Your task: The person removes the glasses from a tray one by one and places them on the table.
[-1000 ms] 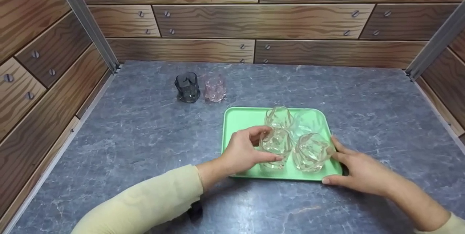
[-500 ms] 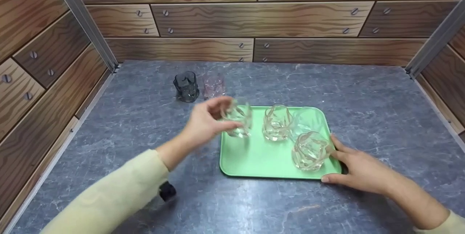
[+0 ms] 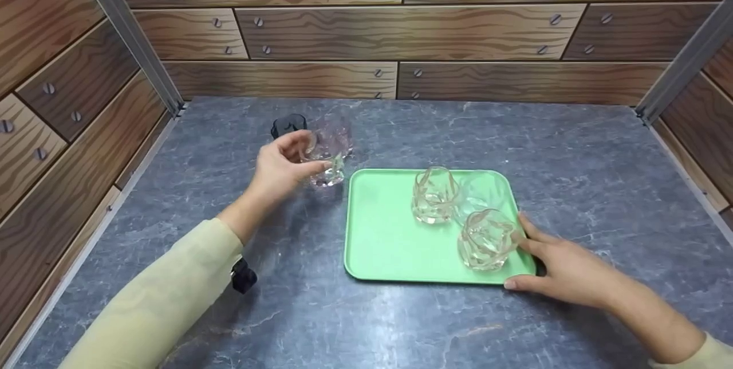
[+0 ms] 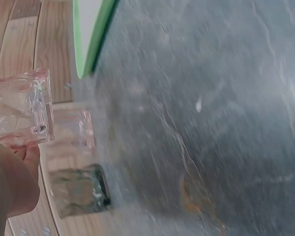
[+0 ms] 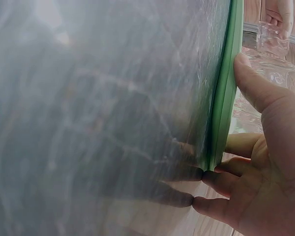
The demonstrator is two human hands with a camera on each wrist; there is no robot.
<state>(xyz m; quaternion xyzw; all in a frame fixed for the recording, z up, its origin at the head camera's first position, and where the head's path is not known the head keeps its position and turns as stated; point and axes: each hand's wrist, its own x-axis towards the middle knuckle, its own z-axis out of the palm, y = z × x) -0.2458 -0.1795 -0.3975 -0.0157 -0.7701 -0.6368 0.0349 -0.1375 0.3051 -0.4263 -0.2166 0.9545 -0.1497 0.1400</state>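
My left hand (image 3: 278,168) grips a clear faceted glass (image 3: 327,174) left of the green tray, seemingly raised off the table. Behind it stand a pinkish glass (image 3: 337,134) and a dark grey glass (image 3: 288,124), partly hidden by the hand; in the left wrist view, the dark glass (image 4: 78,191) shows more fully. On the green tray (image 3: 389,254) are three clear glasses: one at the back (image 3: 434,200), a faint one (image 3: 484,191) beside it, and one at front right (image 3: 487,243). My right hand (image 3: 567,271) holds the tray's front right corner, thumb on the near rim.
Wood-patterned walls (image 3: 320,34) enclose the grey marbled table (image 3: 401,329) at the back and sides. A black piece (image 3: 244,276) hangs at the left wrist. Metal posts (image 3: 129,31) stand at the back corners.
My left hand has lifted a clear glass from the tray's front left and carried it leftward and back, past the tray's edge. The right hand has stayed on the tray corner.
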